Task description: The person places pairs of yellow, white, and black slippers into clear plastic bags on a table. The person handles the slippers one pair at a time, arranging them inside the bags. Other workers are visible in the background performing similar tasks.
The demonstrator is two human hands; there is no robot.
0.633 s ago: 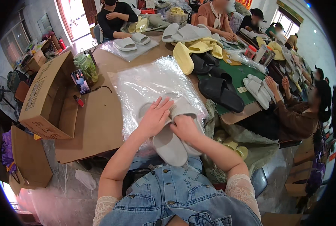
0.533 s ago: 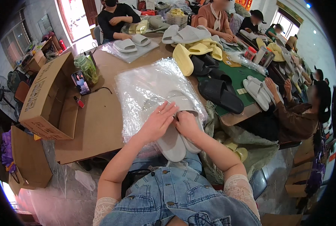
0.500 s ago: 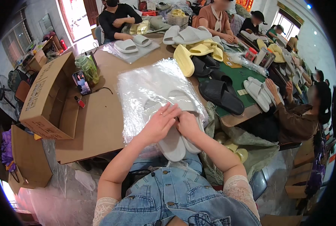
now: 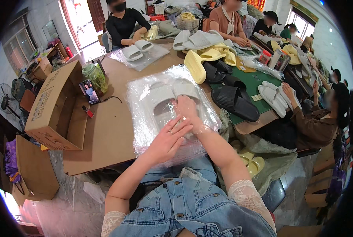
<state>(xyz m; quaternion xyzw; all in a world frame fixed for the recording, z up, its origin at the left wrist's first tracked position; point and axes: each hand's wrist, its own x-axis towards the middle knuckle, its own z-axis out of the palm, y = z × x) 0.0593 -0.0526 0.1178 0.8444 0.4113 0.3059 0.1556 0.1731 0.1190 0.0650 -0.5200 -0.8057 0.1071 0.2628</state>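
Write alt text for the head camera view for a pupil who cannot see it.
A person's right hand reaches into a clear plastic bag holding two grey slide sandals, while the left hand rests over its near part. An open cardboard box and lit phone stand to the left on the brown table; black and yellow slides lie beyond, to the right.

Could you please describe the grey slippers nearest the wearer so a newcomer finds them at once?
On the big brown-topped table, find the clear plastic bags stacked at the near edge. The pale grey slippers there point toes away, and only they have the wearer's bare right hand at them.
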